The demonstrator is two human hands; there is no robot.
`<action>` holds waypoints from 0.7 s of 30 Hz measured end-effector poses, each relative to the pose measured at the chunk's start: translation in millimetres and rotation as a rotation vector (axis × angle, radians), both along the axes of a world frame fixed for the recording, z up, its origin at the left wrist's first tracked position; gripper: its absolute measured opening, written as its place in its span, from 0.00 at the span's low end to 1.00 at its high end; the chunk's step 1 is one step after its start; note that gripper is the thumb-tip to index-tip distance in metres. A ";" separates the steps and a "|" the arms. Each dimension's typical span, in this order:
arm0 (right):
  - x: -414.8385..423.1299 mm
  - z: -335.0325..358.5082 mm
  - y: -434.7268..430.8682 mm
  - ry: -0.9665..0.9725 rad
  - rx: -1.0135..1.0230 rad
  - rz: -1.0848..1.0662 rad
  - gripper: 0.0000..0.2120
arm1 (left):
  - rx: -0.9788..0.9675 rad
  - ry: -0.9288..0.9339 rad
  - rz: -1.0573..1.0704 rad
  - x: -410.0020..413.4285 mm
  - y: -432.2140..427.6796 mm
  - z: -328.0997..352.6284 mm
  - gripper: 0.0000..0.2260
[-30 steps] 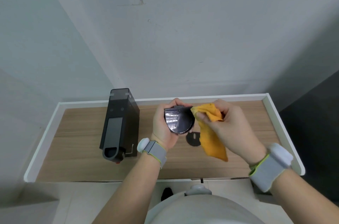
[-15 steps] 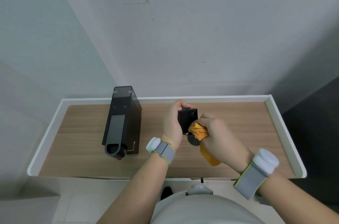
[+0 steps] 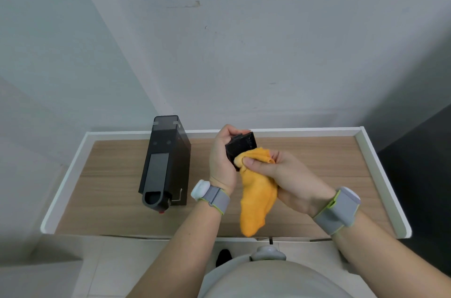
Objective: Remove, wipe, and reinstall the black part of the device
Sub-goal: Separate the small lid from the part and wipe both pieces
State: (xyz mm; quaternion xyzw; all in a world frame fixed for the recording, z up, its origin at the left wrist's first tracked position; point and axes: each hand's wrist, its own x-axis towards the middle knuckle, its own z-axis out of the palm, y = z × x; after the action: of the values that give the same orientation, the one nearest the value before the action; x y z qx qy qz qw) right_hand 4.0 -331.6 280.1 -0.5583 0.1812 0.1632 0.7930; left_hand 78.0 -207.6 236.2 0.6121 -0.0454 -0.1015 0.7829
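Two hands work together above the wooden surface (image 3: 317, 175) in the head view, the only view there is. The left hand (image 3: 220, 163) has its grip closed around the black part (image 3: 241, 147), fingers curled over the far edge and the palm backing the near side, so the part is held up off the surface and tilted toward the person. The right hand (image 3: 280, 175) has its grip pinched on a bunched fold of the orange cloth (image 3: 256, 200), thumb pressing the wad against the lower corner of the part while the loose tail of cloth hangs down toward the near rim.

The device (image 3: 164, 163) lies on the surface to the left, well apart from the hands, with its round socket facing the near edge; that socket looks like where the part goes back, though I cannot be sure.

Wiping is the step in hand, by my reading. To do it well, the left hand should keep a firm hold on the edges only, leaving the faces free, and turn the part a little at a time so the cloth reaches each side and the recessed corners. A fresh fold of cloth under the thumb for each pass would help. The dangling tail could snag; gathering it shorter seems wise.
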 end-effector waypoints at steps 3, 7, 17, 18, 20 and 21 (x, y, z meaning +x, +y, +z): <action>-3.8 10.0 -9.1 -0.096 -0.176 -0.077 0.16 | -0.124 0.148 -0.069 3.1 4.5 8.9 0.12; -6.5 23.8 -17.1 -0.259 -0.573 -0.132 0.07 | -0.276 0.264 -0.177 6.0 8.1 6.4 0.10; 5.1 8.6 28.3 -0.544 -1.153 -0.185 0.09 | -0.368 0.350 -0.270 5.1 -1.9 6.6 0.16; 5.9 7.5 34.6 -0.532 -1.110 -0.185 0.09 | -0.362 0.348 -0.279 3.9 -3.0 7.1 0.17; 7.7 7.5 44.3 -0.512 -1.039 -0.133 0.10 | -0.378 0.366 -0.306 2.4 -2.7 5.1 0.15; 9.0 8.3 45.7 -0.516 -1.022 -0.091 0.11 | -0.391 0.371 -0.304 2.8 -1.1 2.6 0.13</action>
State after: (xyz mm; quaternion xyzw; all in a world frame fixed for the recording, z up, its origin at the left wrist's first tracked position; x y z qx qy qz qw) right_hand 13.0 -285.9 288.4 -0.8841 0.0616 -0.1209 0.4472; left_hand 80.8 -208.8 238.9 0.4073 -0.0116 -0.3167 0.8565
